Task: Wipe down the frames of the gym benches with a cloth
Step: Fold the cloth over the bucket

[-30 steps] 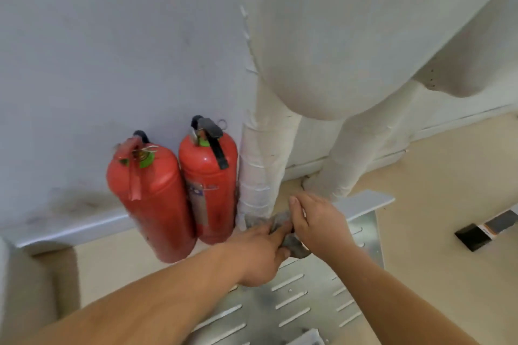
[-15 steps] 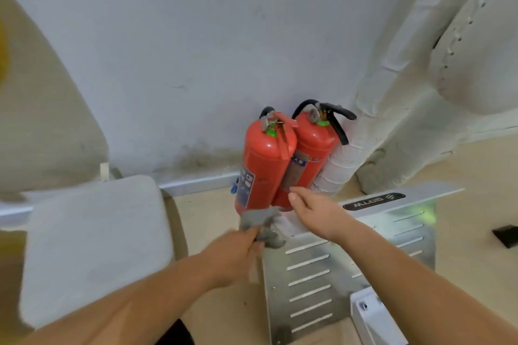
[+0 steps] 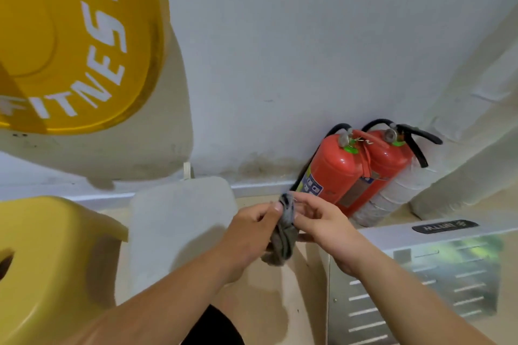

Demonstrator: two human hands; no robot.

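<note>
A crumpled grey cloth (image 3: 283, 235) hangs between my two hands above the floor. My left hand (image 3: 248, 235) pinches its upper end between thumb and fingers. My right hand (image 3: 322, 225) holds the same end from the other side, fingers loosely curled on it. A silver slotted metal footplate (image 3: 414, 286) of a gym machine lies under my right forearm. A pale grey pad (image 3: 179, 221) stands to the left of my hands. A yellow frame part (image 3: 47, 260) fills the lower left.
Two red fire extinguishers (image 3: 353, 171) lean against the white wall just beyond my hands. A big yellow disc with white lettering (image 3: 70, 36) hangs at the upper left. White wrapped pipes (image 3: 459, 154) slant down at the right. The floor is beige.
My view swung left, so the extinguishers shifted right and the yellow disc appeared. Both hands lifted off the footplate and now hold the cloth up between them.
</note>
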